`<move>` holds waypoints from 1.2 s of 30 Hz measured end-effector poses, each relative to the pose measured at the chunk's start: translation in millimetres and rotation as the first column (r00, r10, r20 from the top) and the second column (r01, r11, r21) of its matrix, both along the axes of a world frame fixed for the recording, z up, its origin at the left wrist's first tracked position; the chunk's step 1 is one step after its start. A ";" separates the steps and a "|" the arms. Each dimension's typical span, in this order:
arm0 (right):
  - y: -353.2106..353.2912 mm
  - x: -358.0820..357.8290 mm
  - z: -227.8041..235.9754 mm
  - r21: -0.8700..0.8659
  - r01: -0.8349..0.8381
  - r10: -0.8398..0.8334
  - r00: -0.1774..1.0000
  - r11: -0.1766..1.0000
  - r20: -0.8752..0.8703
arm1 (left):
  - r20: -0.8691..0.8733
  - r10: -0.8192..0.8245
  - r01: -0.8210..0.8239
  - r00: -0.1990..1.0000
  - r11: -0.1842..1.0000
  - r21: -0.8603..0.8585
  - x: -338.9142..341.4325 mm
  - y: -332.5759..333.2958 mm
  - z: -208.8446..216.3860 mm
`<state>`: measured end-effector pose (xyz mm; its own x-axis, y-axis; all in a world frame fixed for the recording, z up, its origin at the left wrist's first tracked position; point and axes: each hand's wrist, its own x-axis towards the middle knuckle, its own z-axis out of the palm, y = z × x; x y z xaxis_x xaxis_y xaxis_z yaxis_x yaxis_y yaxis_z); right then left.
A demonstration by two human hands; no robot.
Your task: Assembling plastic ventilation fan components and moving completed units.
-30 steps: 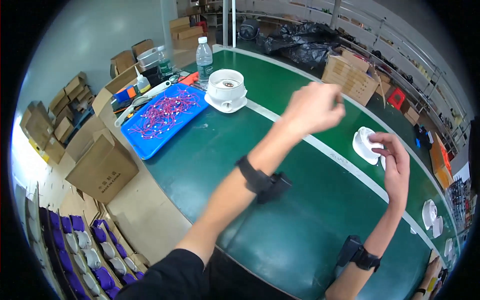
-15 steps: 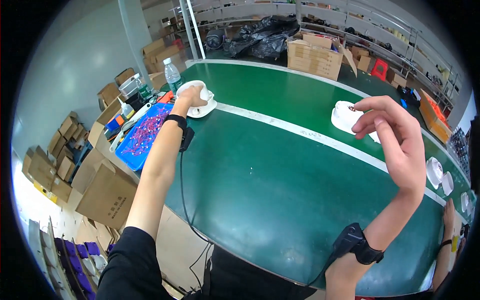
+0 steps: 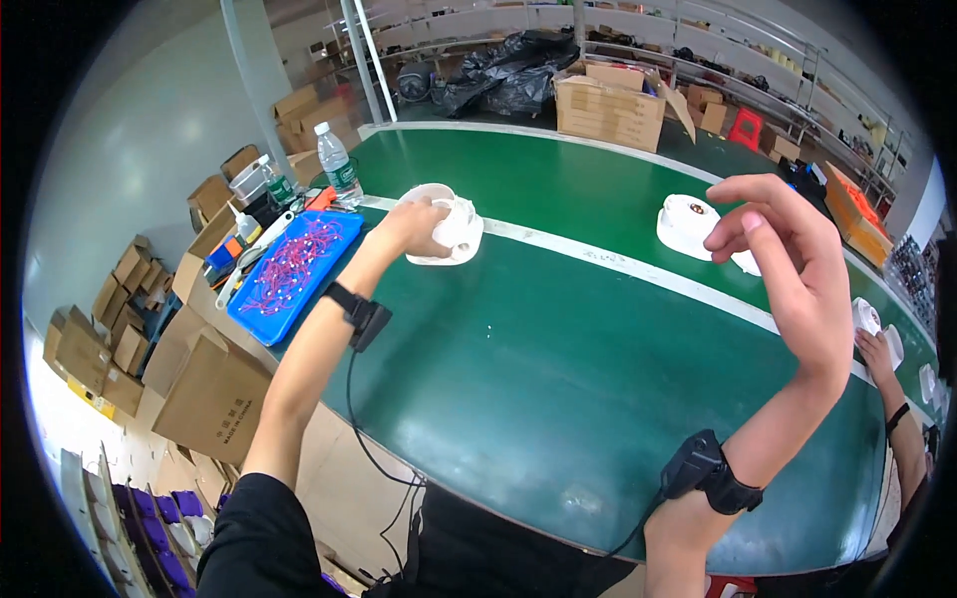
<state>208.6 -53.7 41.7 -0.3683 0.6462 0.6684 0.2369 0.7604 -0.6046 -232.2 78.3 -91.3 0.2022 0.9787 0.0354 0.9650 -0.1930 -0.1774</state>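
Note:
My left hand [image 3: 417, 227] is closed on the rim of a white plastic housing [image 3: 461, 239], a round, hollow shell with a wider base. The housing is over the white stripe of the green table [image 3: 478, 369], right of the blue tray; whether it touches the surface I cannot tell. My right hand [image 3: 788, 259] hovers above the right side of the table, its fingers loosely curved and apart, with nothing seen in them. Behind its fingertips lies another white housing [image 3: 686, 221] with a small copper-coloured part in its top; the hand covers some of it.
At the left edge, a blue tray [image 3: 274, 319] holds thin pink and purple wires, with tools and a water bottle [image 3: 339, 167] beside it. A co-worker's hand [image 3: 877, 356] is at more white parts, far right. Cables hang from my wristbands. Cardboard boxes [image 3: 610, 112] stand behind.
My left hand has moved right and slightly nearer with the white housing, away from the bottle. My right hand has hardly moved. The co-worker's hand has reached forward to the white parts.

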 end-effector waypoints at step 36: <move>30.5 0.7 -26.5 -0.400 -0.329 0.349 0.937 0.856 -0.024 | 0.926 -0.365 0.599 -0.098 0.721 0.348 219.0 -78.8 116.2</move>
